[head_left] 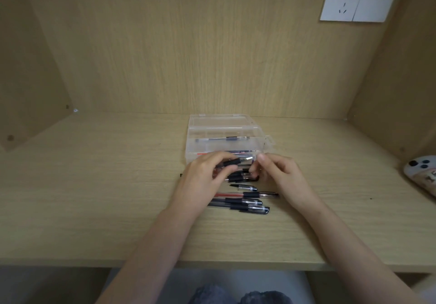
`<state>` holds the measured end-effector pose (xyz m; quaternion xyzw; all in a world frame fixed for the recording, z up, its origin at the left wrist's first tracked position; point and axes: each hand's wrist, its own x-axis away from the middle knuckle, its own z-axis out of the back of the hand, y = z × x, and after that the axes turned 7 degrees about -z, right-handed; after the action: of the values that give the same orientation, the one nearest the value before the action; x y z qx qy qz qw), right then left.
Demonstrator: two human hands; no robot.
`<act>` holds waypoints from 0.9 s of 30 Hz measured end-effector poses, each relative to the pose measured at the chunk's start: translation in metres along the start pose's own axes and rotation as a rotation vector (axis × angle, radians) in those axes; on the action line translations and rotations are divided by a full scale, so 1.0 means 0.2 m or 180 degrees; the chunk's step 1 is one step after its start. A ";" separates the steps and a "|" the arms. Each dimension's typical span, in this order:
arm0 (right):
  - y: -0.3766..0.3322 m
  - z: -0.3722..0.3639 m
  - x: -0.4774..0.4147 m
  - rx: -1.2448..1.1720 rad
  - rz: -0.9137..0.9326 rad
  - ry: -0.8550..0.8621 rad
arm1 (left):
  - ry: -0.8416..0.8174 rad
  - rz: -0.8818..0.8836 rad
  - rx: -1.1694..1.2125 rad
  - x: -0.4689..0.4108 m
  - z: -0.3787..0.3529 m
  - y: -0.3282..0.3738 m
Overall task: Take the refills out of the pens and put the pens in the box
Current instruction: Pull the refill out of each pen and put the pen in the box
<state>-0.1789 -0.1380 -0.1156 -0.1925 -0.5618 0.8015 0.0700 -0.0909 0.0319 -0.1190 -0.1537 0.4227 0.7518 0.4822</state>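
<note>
A clear plastic box (221, 131) stands open at the middle of the desk, with one pen (224, 139) lying in its far compartment and thin refills (238, 151) in the near one. My left hand (203, 176) grips a pen (232, 162) by its black grip, silver tip pointing right, just in front of the box. My right hand (273, 174) pinches near that tip; what its fingers hold is hidden. Below the hands lie several pens: a red one (245, 195), two black ones (240, 205) and a loose cap (245, 187).
The wooden desk (94, 197) sits in an alcove with back and side walls. A white wall socket (358, 0) is at the upper right. A pale object with dark dots (422, 174) lies at the desk's right edge.
</note>
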 end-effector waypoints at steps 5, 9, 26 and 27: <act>0.06 0.02 0.00 0.1282 0.0060 -0.0287 | 0.0097 0.0023 -0.0069 0.00 0.01 0.00; 0.03 0.02 0.00 0.1287 0.0053 -0.0296 | 0.0050 0.0036 -0.0119 -0.01 0.01 0.00; 0.00 0.06 -0.01 -0.0209 0.0212 0.0550 | 0.0161 -0.0140 -0.0245 0.00 0.02 -0.01; 0.00 0.06 -0.01 -0.0251 0.0211 0.0516 | 0.0149 -0.0134 -0.0239 0.00 0.02 0.00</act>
<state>-0.1820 -0.1478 -0.1113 -0.2778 -0.5788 0.7624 0.0810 -0.0897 0.0351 -0.1175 -0.1981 0.4020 0.7530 0.4819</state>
